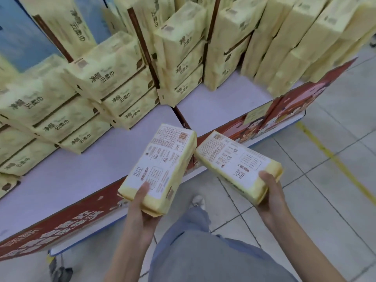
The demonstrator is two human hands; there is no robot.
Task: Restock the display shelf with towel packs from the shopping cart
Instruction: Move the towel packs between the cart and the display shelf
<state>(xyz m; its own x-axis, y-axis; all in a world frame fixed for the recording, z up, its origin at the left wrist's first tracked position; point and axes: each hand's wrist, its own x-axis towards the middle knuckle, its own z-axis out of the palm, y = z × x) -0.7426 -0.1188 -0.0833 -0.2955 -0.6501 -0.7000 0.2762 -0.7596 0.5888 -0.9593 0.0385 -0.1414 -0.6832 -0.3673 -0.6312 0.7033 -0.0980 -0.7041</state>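
Our left hand [142, 204] grips one towel pack [160, 165] and our right hand [269, 194] a second pack [238, 165] by the near ends, display shelf [97, 171] just ahead; such end-holds could let one slip or nudge the stacks [114, 78] beyond.

The pale display shelf [81, 169], edged by a red band [61, 226], carries stacked yellow towel packs [114, 78] toward its back.

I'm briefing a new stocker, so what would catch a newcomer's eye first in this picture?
Two yellow towel packs held out at centre, printed backs up: the left pack in the left hand, the right pack in the right hand. Behind them, stacked packs crowd the pale shelf above a red front banner.
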